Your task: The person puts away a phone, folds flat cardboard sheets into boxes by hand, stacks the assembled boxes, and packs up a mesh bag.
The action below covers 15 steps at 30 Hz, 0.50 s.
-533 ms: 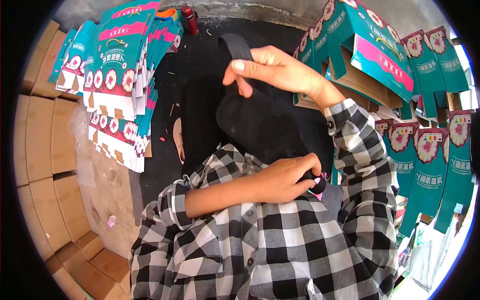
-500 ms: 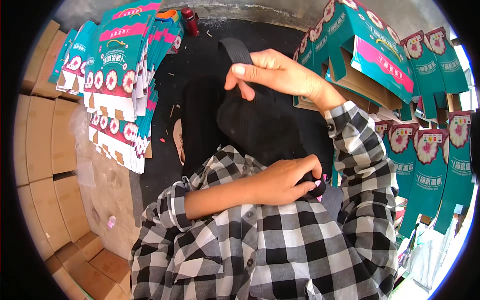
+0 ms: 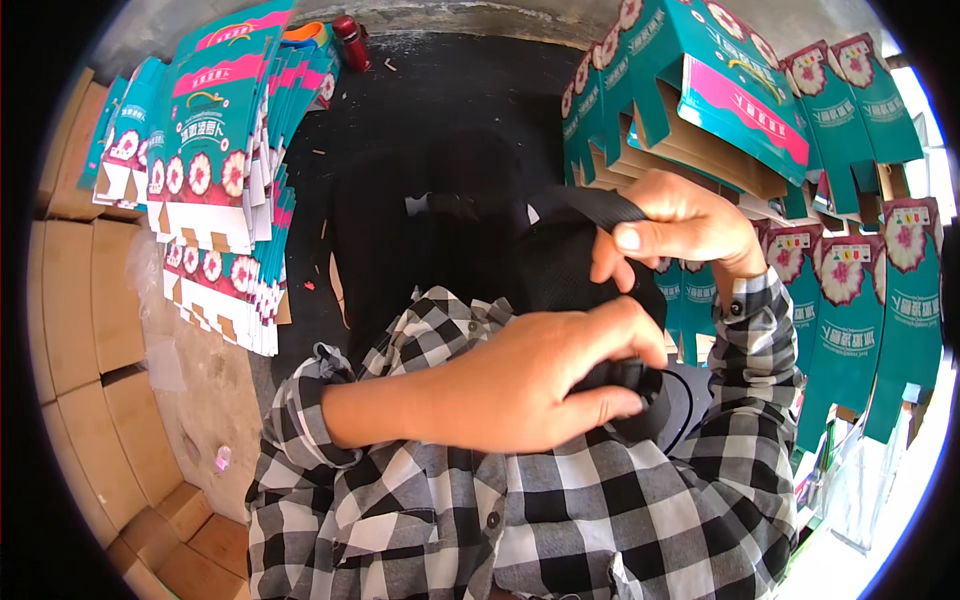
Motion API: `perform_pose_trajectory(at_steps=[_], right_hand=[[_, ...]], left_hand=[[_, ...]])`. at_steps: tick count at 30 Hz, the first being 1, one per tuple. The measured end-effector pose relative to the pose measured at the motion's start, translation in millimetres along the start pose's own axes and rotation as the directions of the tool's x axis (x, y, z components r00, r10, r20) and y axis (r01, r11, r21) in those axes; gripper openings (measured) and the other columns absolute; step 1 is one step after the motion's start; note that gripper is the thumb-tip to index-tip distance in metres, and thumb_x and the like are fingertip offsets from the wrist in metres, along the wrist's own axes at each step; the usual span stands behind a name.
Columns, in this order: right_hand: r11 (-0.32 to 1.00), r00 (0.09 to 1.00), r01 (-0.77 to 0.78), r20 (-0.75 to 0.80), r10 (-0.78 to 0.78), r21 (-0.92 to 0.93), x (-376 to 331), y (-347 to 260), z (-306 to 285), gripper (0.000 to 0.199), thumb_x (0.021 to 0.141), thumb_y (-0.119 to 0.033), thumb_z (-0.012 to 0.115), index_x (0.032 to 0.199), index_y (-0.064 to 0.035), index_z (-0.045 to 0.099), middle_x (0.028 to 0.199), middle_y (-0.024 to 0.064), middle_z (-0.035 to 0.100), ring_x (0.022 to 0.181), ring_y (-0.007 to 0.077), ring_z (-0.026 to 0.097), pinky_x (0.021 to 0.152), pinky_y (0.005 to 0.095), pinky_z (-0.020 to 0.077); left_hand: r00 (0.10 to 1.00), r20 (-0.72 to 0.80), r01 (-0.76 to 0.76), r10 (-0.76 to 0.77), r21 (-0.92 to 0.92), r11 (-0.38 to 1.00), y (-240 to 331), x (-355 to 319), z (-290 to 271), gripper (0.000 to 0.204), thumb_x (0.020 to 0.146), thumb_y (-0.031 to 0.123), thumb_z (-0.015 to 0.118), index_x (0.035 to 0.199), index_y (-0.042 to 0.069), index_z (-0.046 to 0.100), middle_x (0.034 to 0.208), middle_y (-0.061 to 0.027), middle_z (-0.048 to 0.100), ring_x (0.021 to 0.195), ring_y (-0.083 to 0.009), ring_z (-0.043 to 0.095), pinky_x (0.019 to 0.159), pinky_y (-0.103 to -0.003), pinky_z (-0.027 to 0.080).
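Note:
A black fabric item [image 3: 560, 265] with a webbing strap [image 3: 600, 205] is held up in front of my chest. My right hand [image 3: 685, 225] pinches the strap at its upper end, thumb and fingers closed on it. My left hand [image 3: 535, 385] reaches across from the left and grips a black buckle or clip [image 3: 635, 378] at the item's lower edge. Both forearms wear black-and-white checked sleeves. The hands hide most of the item's lower part.
Stacks of flat teal printed cartons [image 3: 215, 170] lie at the left, with more teal cartons [image 3: 730, 95] at the upper right and down the right side. Brown cardboard boxes [image 3: 80, 310] line the far left. A red bottle [image 3: 350, 40] stands at the top on the dark floor [image 3: 420, 110].
My right hand has moved down and to the right with the strap, closer to my left hand. My left hand keeps its grip near my chest.

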State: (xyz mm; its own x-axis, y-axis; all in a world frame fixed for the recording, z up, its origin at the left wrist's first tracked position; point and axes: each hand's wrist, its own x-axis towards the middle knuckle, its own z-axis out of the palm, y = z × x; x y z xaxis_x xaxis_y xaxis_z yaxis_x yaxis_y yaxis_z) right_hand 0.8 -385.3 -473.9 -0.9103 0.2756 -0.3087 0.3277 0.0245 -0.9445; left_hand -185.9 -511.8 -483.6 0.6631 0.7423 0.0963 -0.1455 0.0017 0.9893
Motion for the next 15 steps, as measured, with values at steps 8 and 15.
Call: perform_pose_trajectory(at_steps=[8,15], right_hand=[[0.99,0.993,-0.118,0.007,0.118,0.072,-48.9,39.5,2.6,0.037,0.092,-0.03,0.054,0.072,0.0012,0.057,0.055,0.0013,0.048,0.054,0.0089,0.044,0.049,0.0262,0.0332],[0.93,0.941,-0.267,-0.14,0.308,0.253,-91.3,37.2,16.8,0.032,0.091,-0.028,0.055,0.092,0.0017,0.065,0.057,-0.0008,0.044,0.055,0.0075,0.042,0.049,0.0252,0.0313]], left_hand=[[0.987,0.04,0.159,-0.153,-0.248,0.956,-26.3,32.9,16.6,0.026,0.081,0.006,0.064,0.099,0.003,0.047,0.096,-0.0053,0.054,0.095,-0.0132,0.055,0.086,-0.029,0.043],[0.968,0.23,0.127,-0.103,-0.089,0.988,-35.9,52.4,43.8,0.022,0.081,0.006,0.061,0.094,0.002,0.044,0.094,-0.0111,0.058,0.094,-0.0251,0.058,0.083,-0.036,0.045]])
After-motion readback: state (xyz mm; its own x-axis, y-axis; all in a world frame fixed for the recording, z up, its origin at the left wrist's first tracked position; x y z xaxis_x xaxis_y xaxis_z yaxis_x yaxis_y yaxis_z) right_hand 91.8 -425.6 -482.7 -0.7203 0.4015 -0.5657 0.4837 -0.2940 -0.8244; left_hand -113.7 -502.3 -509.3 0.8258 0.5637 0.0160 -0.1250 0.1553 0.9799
